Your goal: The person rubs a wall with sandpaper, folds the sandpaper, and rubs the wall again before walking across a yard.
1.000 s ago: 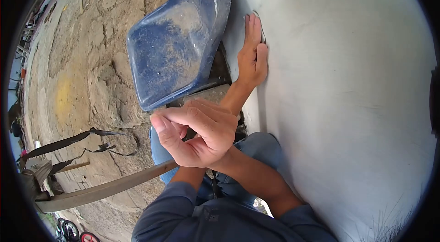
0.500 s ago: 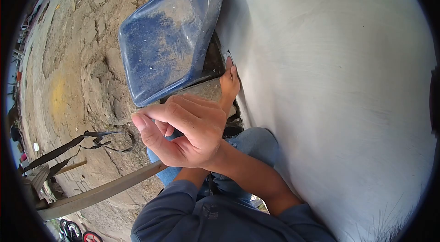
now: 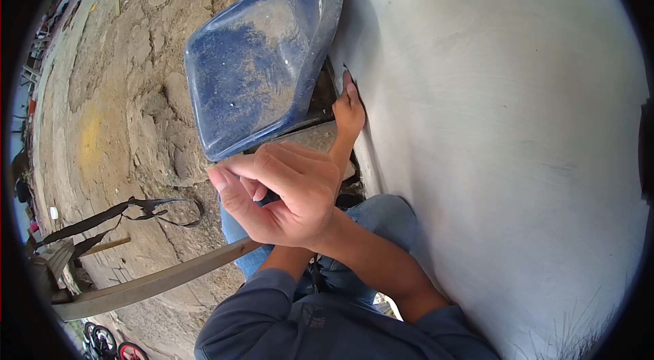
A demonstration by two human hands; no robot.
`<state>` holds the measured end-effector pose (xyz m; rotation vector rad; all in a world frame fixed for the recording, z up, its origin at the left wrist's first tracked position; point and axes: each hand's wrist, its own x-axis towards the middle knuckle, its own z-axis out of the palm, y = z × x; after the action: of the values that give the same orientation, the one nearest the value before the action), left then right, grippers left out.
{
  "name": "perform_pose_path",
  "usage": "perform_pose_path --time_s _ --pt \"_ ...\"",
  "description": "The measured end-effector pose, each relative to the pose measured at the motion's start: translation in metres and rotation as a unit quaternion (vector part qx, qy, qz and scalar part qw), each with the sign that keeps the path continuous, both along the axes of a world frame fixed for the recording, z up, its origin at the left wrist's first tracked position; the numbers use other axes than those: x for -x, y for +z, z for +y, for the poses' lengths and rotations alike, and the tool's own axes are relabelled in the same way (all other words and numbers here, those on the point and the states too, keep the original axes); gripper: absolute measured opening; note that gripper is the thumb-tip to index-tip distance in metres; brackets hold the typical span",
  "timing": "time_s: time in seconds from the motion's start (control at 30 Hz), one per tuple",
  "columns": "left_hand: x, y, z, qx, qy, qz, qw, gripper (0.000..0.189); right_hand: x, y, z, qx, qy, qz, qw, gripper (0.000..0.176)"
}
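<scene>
My right hand [image 3: 289,190] is large and near the camera, its thumb and index fingertips pressed together in a pinch. Whatever may be between those tips is too small to make out. Farther off, my left hand [image 3: 349,113] reaches up beneath the right forearm to the left edge of a large smooth grey surface [image 3: 504,135]. Its thumb and fingers are closed by a small dark gap there, and what they hold is hidden. Just left of that hand lies a dusty blue moulded plastic seat [image 3: 242,81] with a worn sticker.
A curved pale bar [image 3: 163,278] crosses the lower left, below a black strap [image 3: 88,222]. Cracked, dirty ground [image 3: 109,101] spreads over the left side. Wheels [image 3: 102,341] stand at the lower left. My jeans-covered knees are under my forearms.
The seat and my left hand appear slightly farther right in view. My right hand has shifted slightly right too, its pinch unchanged.
</scene>
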<state>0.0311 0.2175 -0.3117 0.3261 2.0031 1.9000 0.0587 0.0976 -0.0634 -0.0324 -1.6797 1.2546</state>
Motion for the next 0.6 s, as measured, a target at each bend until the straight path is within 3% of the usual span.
perform_pose_path --time_s 0.07,0.2,0.3,0.4,0.47,0.5,0.53,0.6 --pt "-0.004 -0.012 -0.014 0.089 -0.041 0.097 0.99 0.048 0.0 -0.001 -0.001 -0.005 0.005 0.001 1.0 0.007" --pt "-0.026 -0.061 -0.037 0.148 -0.075 0.129 0.978 0.047 0.001 -0.002 -0.001 -0.009 0.017 -0.006 1.0 0.007" --pt "-0.062 -0.063 -0.048 0.167 -0.083 0.089 0.978 0.048 0.001 -0.002 -0.002 -0.006 0.017 0.002 1.0 0.007" --pt "-0.085 -0.046 -0.061 0.112 -0.029 0.118 0.986 0.048 0.0 -0.002 -0.004 -0.006 0.024 -0.005 1.0 0.007" --pt "-0.094 -0.027 -0.081 0.19 -0.167 -0.009 0.968 0.048 -0.001 -0.001 -0.005 -0.005 0.026 -0.009 1.0 0.008" --pt "-0.104 -0.037 -0.085 0.105 -0.11 0.092 0.984 0.048 -0.001 -0.002 -0.006 -0.005 0.028 -0.007 1.0 0.008" --pt "-0.11 -0.047 -0.089 0.104 -0.108 0.094 0.984 0.048 0.0 -0.003 -0.007 -0.006 0.031 -0.003 1.0 0.008" --pt "-0.109 -0.043 -0.095 0.14 -0.157 -0.004 0.977 0.047 -0.001 -0.003 -0.008 -0.011 0.035 -0.007 0.999 0.008"
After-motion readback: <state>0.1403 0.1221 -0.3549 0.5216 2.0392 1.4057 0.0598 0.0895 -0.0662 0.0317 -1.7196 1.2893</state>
